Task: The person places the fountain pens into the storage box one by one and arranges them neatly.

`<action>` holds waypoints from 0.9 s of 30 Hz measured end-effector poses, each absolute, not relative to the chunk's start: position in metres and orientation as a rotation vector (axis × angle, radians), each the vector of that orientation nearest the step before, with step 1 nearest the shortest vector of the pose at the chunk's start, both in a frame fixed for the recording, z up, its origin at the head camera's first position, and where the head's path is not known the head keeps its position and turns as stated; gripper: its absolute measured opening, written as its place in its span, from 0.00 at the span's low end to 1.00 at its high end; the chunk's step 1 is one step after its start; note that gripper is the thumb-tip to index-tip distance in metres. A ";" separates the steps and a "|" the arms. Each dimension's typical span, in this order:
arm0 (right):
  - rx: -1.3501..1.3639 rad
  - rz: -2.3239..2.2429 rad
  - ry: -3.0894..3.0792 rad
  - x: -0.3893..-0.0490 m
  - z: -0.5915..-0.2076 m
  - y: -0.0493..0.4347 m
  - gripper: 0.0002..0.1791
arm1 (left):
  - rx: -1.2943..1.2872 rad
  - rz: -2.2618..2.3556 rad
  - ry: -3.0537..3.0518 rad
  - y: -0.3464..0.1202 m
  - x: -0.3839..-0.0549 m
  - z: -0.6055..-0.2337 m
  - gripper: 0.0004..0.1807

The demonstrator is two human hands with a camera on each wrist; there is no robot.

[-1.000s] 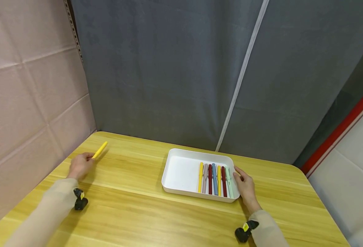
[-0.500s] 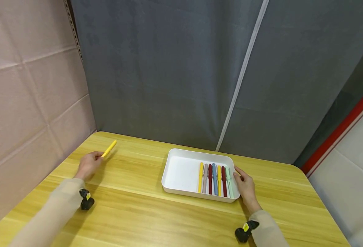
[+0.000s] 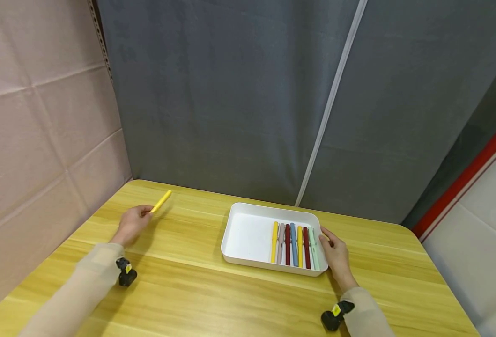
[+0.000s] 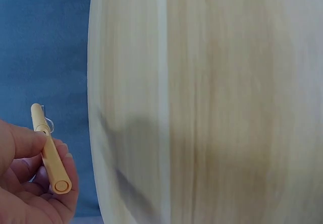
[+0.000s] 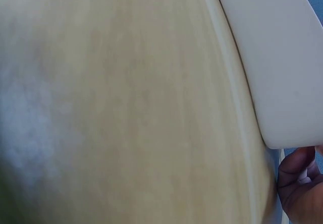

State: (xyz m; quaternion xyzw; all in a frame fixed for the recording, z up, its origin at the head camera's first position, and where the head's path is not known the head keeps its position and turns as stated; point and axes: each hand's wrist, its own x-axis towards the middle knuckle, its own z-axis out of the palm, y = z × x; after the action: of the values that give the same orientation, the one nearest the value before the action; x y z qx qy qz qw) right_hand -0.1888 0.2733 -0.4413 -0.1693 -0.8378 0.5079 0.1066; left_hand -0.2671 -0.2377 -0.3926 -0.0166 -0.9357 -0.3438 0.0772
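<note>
My left hand (image 3: 133,223) is raised over the left part of the table, pinching a yellow pen (image 3: 161,201) between thumb and fingers. In the left wrist view the pen (image 4: 54,163) shows a wire clip, and its round end faces the camera. My right hand (image 3: 336,255) holds the right end of a white tray (image 3: 248,262); the right wrist view shows curled fingers (image 5: 298,168) against the tray's end wall. Side by side in the tray's right half lie several pens: yellow (image 3: 274,243), greyish pink (image 3: 280,244), dark red (image 3: 287,245), blue (image 3: 294,245) and light green (image 3: 314,250).
The wooden table (image 3: 180,295) extends around the tray and both hands. A grey curtain (image 3: 231,103) stands along its back edge, a pinkish cloth wall (image 3: 33,140) at the left. On the right is a white panel with a red strip (image 3: 467,175).
My left hand has moved steadily to the right and slightly away from me, carrying the yellow pen. The right hand, the tray and the pens in it stay in place.
</note>
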 end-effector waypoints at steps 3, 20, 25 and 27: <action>-0.505 1.493 -2.475 -0.188 -0.441 0.274 0.23 | -0.057 -1.055 -2.810 -0.232 -0.266 -0.391 0.17; -0.522 1.505 -2.474 -0.189 -0.441 0.273 0.23 | -0.081 -1.102 -2.809 -0.216 -0.267 -0.390 0.16; -0.522 1.509 -2.473 -0.190 -0.441 0.273 0.23 | -0.118 -1.116 -2.789 -0.209 -0.266 -0.387 0.16; -0.518 1.510 -2.479 -0.190 -0.441 0.273 0.23 | -0.124 -1.124 -2.780 -0.205 -0.266 -0.385 0.16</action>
State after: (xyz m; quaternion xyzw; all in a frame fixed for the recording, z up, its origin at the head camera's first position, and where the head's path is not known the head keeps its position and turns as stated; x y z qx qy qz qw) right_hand -0.1902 0.2734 -0.4411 -0.1750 -0.8369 0.5097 0.0964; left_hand -0.2655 -0.2053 -0.3853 -0.0412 -0.9240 -0.3735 0.0702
